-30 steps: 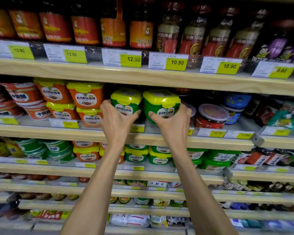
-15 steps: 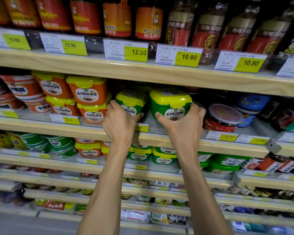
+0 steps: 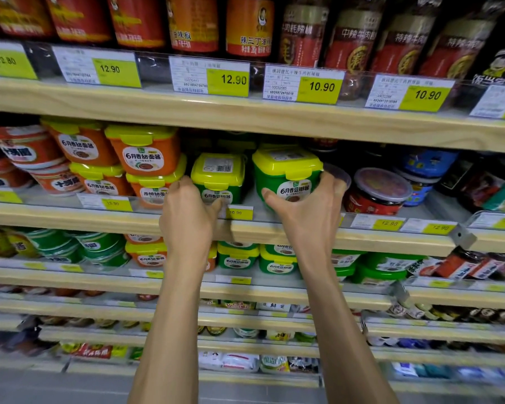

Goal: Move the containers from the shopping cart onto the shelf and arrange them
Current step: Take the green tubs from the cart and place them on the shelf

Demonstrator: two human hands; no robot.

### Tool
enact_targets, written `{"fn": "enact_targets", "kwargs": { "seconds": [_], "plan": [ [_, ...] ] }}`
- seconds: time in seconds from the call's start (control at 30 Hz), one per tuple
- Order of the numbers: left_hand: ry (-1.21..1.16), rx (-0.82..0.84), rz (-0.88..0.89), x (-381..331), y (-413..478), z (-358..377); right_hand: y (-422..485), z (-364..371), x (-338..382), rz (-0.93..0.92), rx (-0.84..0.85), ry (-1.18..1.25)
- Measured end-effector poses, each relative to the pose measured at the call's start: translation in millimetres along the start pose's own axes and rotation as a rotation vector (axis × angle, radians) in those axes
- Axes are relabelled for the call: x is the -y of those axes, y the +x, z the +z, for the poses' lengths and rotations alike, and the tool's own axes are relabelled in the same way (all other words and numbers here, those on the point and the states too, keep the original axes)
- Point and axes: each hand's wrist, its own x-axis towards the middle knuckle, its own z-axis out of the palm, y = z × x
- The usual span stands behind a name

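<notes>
containers (image 3: 287, 170) — two green, one each in left hand (image 3: 187, 212), right hand (image 3: 306, 212).

A narrow gap is showing between the left green tub (image 3: 219, 173) and the right green tub (image 3: 286, 170). Stacked orange tubs (image 3: 146, 158) are crowding my left, a red jar (image 3: 376, 196) is blocking my right, and the upper shelf board (image 3: 245, 118) is hanging low overhead.

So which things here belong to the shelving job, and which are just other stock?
Job: left hand gripping the left green tub; right hand gripping the right green tub; middle shelf.
Other stock: orange tubs, red jar, sauce jars above, price tags.
</notes>
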Motion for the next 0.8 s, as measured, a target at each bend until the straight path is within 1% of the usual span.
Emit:
{"fn": "enact_targets", "kwargs": {
  "seconds": [0.13,0.23,0.33,0.47,0.7,0.8],
  "plan": [
    [0.071,-0.003,0.172,27.3,-19.4,-24.8,-4.2,13.2,1.7,0.043,-0.014,-0.012],
    [0.183,0.069,0.254,57.6,-31.4,-38.1,-6.6,24.4,5.7,0.081,-0.022,-0.003],
    [0.287,0.205,0.261,89.4,-43.3,-46.0,-6.6,36.5,11.5,0.118,-0.046,0.000],
    [0.340,0.360,0.240,124.4,-63.2,-53.1,-4.0,54.1,17.4,0.135,-0.088,-0.037],
    [0.355,0.524,0.251,155.9,-85.9,-57.0,-5.9,71.0,21.4,0.135,-0.111,-0.222],
    [0.359,0.545,0.269,159.6,-88.4,-56.2,-5.2,71.6,22.8,0.152,-0.084,-0.304]
  ]
}}
